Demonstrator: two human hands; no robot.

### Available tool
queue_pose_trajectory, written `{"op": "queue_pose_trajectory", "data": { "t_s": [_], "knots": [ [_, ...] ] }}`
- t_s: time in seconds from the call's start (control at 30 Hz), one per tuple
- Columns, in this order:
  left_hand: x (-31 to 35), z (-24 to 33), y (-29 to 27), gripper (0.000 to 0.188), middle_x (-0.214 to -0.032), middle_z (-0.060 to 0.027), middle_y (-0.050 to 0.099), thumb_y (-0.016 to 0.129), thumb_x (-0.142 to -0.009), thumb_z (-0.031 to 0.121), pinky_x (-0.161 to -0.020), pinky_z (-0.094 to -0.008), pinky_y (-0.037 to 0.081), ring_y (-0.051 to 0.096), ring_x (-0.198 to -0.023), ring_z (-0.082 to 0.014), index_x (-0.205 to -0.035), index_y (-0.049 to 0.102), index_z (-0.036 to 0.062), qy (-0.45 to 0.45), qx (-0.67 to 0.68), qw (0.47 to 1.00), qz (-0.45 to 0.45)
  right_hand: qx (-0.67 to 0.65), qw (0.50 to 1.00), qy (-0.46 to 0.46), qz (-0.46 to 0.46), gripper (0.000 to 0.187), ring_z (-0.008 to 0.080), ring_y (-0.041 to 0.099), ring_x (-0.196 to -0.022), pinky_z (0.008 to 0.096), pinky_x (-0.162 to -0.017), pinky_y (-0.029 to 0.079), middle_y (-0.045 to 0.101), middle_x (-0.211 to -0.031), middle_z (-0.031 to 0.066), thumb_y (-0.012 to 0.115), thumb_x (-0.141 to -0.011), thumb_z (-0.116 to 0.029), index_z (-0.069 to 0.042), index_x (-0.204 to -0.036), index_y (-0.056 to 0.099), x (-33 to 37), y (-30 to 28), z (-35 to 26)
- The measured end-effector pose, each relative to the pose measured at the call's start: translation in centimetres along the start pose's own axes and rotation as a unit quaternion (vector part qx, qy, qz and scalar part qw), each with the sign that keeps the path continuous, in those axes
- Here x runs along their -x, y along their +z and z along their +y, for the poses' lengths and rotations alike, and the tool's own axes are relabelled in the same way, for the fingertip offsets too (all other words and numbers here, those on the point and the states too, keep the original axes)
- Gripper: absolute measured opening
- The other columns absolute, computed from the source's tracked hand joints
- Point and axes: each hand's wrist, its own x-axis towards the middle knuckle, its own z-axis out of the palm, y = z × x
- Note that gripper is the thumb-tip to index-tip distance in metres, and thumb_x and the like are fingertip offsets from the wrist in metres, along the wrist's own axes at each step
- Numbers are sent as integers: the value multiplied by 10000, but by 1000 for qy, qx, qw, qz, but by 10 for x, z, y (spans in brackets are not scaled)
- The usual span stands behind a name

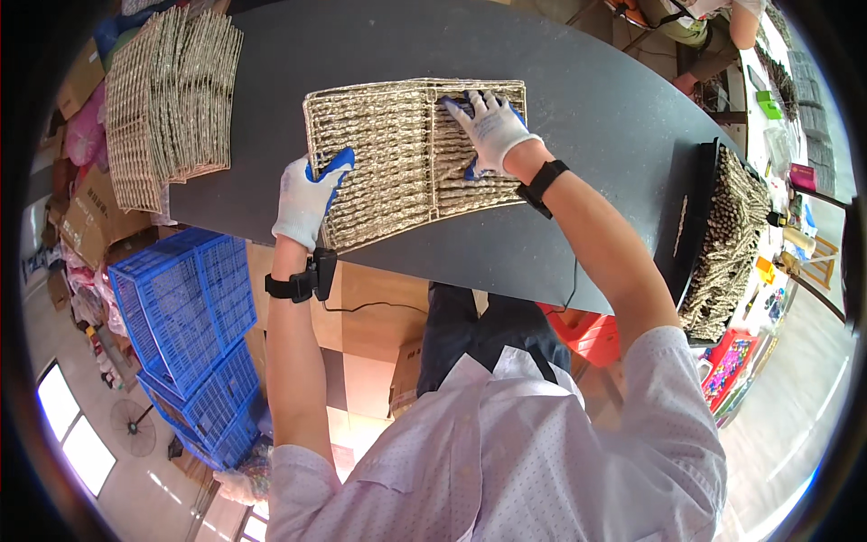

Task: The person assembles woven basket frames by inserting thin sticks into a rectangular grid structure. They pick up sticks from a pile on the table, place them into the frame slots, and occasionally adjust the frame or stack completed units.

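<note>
A woven frame panel [375, 163] of beige twisted strands lies on the dark table in front of me. Thin rods edge it, and another rod divides it near the middle. My left hand [305, 200], in a white glove with blue coating, grips its left edge with the thumb on top; the other fingers are mostly hidden. On the panel's right section rests my right hand [490, 134], gloved the same way, palm down with fingers spread over the strands. Both wrists wear black straps.
Stacked woven panels [172, 99] overhang the dark table's [596, 117] left end. A black tray [694, 244] of twisted strands [730, 244] sits at the right. Blue crates [185, 307] stand lower left, a red plastic object [587, 336] below the table. Another person [700, 36] is at the far right.
</note>
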Motion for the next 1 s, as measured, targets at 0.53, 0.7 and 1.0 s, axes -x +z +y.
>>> {"op": "queue_pose_trajectory", "data": {
  "t_s": [0.53,0.7,1.0],
  "knots": [
    [24,68,-3,290,-867,-109,704,718,-806,153,-700,-296,492,635,-729,-146,-1030,660,-21,147,-96,983,47,82,994,1,-75,1131,386,181,-1420,552,-1108,227,186,-1534,223,732,-698,-584,-124,-1522,107,-21,-19,-7],
    [24,84,-1,318,-865,-136,706,739,-788,212,-724,-316,504,684,-769,-231,-1013,668,-1,143,-98,984,35,120,990,-22,-70,1041,370,208,-1413,530,-1120,218,213,-1529,208,700,-727,-593,-93,-1498,210,-14,-18,-6],
    [39,101,2,297,-834,-132,702,724,-813,231,-681,-323,499,681,-740,-250,-994,667,3,188,-150,969,50,40,996,-11,-80,986,390,241,-1393,532,-1097,275,237,-1512,216,766,-698,-521,-91,-1458,309,-19,-25,2]
  ]
}}
